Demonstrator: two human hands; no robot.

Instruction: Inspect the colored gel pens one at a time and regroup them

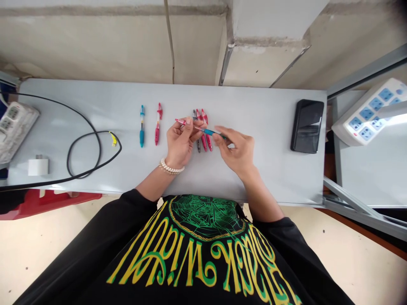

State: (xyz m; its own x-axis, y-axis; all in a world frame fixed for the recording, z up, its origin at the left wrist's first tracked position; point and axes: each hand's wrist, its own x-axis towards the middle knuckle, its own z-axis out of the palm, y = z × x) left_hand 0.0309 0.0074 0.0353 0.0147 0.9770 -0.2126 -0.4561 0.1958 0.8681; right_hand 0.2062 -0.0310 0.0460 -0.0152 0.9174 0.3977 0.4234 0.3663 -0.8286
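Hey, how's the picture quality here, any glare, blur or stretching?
Head view: soft sheen on the grey desk, reflections on the black device; same head view: black sleeves stretched toward the lower corners; also head view: upper right corner dark and blurry, held pen fairly clear.

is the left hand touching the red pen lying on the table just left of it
Apart: the head view shows a strip of tabletop between the left hand and that red pen.

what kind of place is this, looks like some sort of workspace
Probably a simple workshop or office workstation; which one isn't clear. A long, pale grey table stands along a stained beige wall, with a white power strip with blue sockets on a neighbouring surface.
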